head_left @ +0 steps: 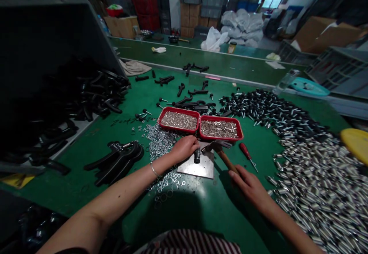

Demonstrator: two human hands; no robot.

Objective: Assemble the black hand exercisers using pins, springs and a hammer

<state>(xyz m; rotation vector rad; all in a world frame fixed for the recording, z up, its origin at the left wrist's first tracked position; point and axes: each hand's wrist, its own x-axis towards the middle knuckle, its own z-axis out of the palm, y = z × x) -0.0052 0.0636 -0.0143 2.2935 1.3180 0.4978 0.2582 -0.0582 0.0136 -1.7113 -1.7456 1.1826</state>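
Striped clothing (186,242) shows at the bottom centre of the frame, between the forearms. Left hand (185,147), at centre, has its fingers bunched, pinching the upper end of a black part (197,157) that sits over a metal plate (205,170). Right hand (244,181), right of centre, is wrapped around the wooden handle of a hammer (225,159); its head is by the plate's upper right, though whether it touches anything I cannot tell. Two red trays (221,138) of small metal pieces stand just above the plate in the frame, washers (161,141) lie to its left, and a screwdriver (247,155) to its right. Black handles (120,160) lie left of centre, bolts (264,108) upper right, metal cylinders (322,177) lower right. A bin (99,27) of black pieces fills the upper left.
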